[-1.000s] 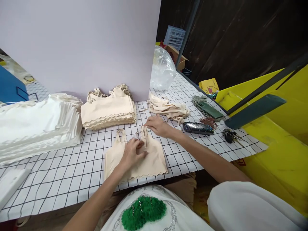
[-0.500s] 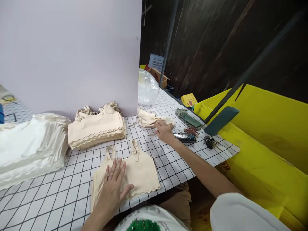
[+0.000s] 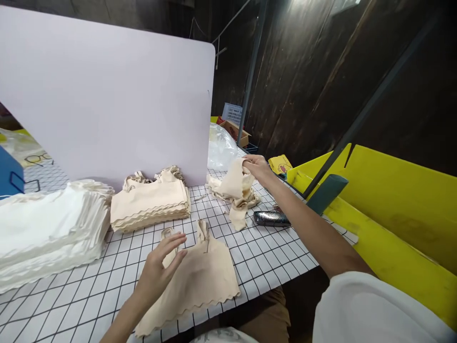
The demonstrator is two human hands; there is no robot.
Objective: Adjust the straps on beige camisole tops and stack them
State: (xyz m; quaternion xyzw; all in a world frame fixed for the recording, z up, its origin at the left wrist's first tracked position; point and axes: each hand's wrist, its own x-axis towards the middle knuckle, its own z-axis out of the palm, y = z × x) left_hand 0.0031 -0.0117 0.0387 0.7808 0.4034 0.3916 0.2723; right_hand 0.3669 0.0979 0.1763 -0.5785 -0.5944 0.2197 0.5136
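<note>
My right hand [image 3: 257, 167] pinches the edge of a beige camisole top [image 3: 233, 180] and lifts it from a loose beige heap [image 3: 217, 186] at the table's far side. Part of the lifted cloth hangs down toward the table. My left hand [image 3: 166, 257] hovers, fingers apart, over a flat beige camisole top [image 3: 207, 271] near the front edge. That top has thin straps pointing away from me and a wavy hem toward me. Behind it sits a neat stack of beige tops [image 3: 152, 205].
A tall stack of white garments [image 3: 53, 224] stands at left. A white board [image 3: 117, 105] rises behind the stacks. A dark patterned case [image 3: 271, 218] lies beneath my right forearm. Yellow bins [image 3: 396, 200] border the table's right side; a clear plastic bag [image 3: 221, 147] sits behind.
My right hand has taken hold of a beige top on the heap and raised it. My left hand has come up off the flat top. The view has tilted upward.
</note>
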